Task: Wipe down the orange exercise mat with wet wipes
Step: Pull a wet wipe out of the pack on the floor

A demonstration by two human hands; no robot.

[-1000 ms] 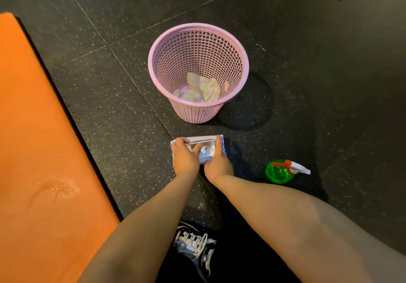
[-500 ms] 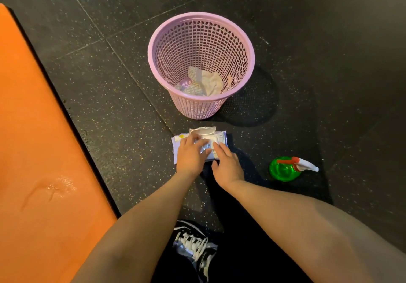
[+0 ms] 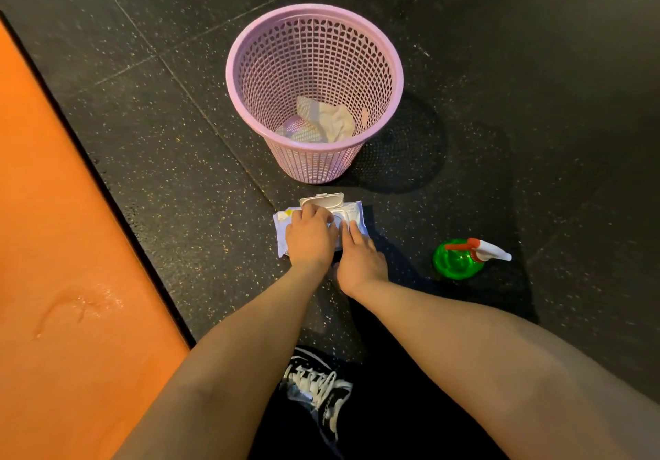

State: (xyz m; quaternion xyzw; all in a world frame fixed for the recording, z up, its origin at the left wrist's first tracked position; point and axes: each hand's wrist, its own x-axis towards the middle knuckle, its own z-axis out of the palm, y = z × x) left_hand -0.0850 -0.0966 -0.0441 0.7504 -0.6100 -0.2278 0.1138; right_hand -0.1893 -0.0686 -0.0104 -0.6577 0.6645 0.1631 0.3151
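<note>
Two hands meet on the open-lidded wet wipes pack: the left hand bends its fingers over the opening, grip unclear, while the right hand presses with straight fingers. Just beyond them a pink basket holds crumpled wipes. The orange mat lies well left of the left hand.

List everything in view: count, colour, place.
Flat orange exercise mat: one, orange, left, wet patch.
Plastic mesh basket: one, pink, upper centre.
Crumpled wipes: count unclear, white, inside basket.
Soft wet-wipe pack: one, white, before basket, lid open.
Plastic spray bottle: one, green, right of pack.
Speckled rubber floor: one, black, underneath.
Laced shoe: one, black, bottom centre.
Left hand: one, on pack, fingers bent.
Right hand: one, on pack, fingers straight.
</note>
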